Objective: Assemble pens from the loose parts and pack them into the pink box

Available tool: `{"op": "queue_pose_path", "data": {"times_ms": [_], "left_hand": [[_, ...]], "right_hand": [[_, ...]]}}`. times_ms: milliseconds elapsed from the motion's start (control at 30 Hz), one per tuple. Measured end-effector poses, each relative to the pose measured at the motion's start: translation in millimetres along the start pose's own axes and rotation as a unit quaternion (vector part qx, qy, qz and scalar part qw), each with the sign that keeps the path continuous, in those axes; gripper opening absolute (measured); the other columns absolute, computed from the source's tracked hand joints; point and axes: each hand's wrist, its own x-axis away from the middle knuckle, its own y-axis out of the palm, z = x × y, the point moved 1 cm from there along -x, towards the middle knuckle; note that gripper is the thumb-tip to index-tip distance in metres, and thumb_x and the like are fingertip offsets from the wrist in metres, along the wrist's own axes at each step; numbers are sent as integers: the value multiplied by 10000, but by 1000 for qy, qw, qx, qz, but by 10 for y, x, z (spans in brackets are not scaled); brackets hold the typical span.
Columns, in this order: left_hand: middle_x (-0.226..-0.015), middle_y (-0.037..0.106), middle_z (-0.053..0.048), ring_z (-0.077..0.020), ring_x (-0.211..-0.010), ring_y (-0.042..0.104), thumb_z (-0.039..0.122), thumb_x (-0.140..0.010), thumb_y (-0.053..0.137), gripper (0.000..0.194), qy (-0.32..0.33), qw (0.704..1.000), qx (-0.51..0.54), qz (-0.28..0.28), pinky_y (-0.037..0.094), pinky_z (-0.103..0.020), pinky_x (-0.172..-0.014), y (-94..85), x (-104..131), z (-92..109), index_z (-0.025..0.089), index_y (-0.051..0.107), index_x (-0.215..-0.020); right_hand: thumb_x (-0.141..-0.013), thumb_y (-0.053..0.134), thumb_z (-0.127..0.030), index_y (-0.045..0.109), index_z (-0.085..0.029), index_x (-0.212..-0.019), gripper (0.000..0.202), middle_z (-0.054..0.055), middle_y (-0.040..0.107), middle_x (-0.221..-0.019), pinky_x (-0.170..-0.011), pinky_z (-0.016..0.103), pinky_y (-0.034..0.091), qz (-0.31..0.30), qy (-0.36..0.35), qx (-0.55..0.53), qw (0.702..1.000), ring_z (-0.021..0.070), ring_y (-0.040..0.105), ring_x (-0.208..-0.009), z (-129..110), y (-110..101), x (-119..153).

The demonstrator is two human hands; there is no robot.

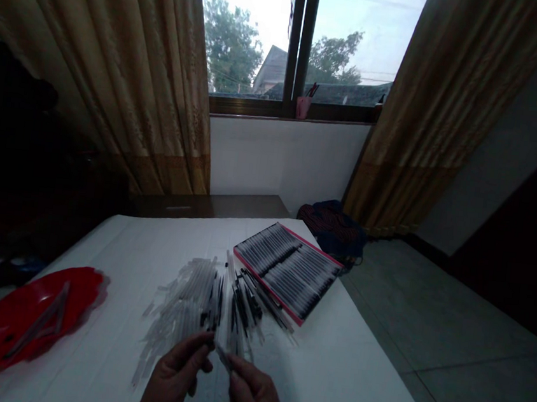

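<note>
My left hand [176, 370] is closed, thumb and fingers pinching a small dark piece, perhaps a pen cap, mostly hidden by the fingertips. In my right hand [255, 391], closed too, is a clear pen barrel [223, 355] that slants up toward the left fingertips. Whether the two parts touch, I cannot tell. Just beyond the hands lie a heap of clear plastic tubes [175, 306] and, to its right, loose black pen parts [246, 301]. A pink-edged tray [301, 323] holds two rows of black-ended clear pens [290, 267].
At the left of the white table [350, 376] is a red scalloped dish [62, 288] with a few clear pieces in it. Dark cloth [333, 224] is piled beyond the table's far right corner. A pink cup [302, 107] stands on the windowsill between long curtains [176, 76].
</note>
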Motion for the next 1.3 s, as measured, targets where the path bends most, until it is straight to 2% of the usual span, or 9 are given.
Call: {"op": "queue_pose_path", "data": {"times_ms": [200,367,533,700,900,1300], "left_hand": [[-546,638,3,-98,-444,490,576,-525,773,507,14,1000,-17,-14,356,-189,-390,-27,-4,-25,204,751,-868],[-603,676,-13,-132,-492,556,575,-553,756,488,25,999,-35,4,367,-195,-387,-38,-3,-71,196,730,-859],[-761,735,-59,-166,-542,620,592,-535,753,507,13,999,-11,27,348,-189,-359,120,111,-142,189,689,-837],[-789,745,-79,-180,-527,643,601,-540,741,521,-31,999,2,12,357,-198,-351,235,224,-293,192,668,-853],[-783,742,-78,-194,-527,655,593,-527,749,517,-48,999,-2,8,369,-206,-346,237,245,-347,196,655,-845],[-803,751,-79,-189,-548,658,612,-538,733,525,-45,999,-6,0,384,-207,-362,234,275,-302,198,661,-852]], "right_hand": [[-718,635,-522,749,-199,-973,428,-44,467,-487,-488,232,350,45,15,-3,999,112,410,-468,93,6,42],[-705,661,-566,725,-182,-864,421,-47,500,-485,-468,216,345,59,20,-80,995,100,406,-443,14,-36,-3],[-712,662,-602,639,-181,-811,433,35,681,-738,-652,261,457,134,47,-190,971,162,585,-673,-166,-156,-122],[-612,720,-640,630,-208,-866,509,41,702,-886,-568,239,455,184,91,-259,944,147,564,-663,-201,-190,-148],[-605,731,-628,626,-221,-889,507,33,709,-946,-602,248,460,234,70,-264,933,151,580,-712,-172,-214,-126],[-666,687,-628,584,-219,-913,489,43,711,-936,-631,265,456,236,42,-244,940,169,601,-769,-158,-185,-154]]}}
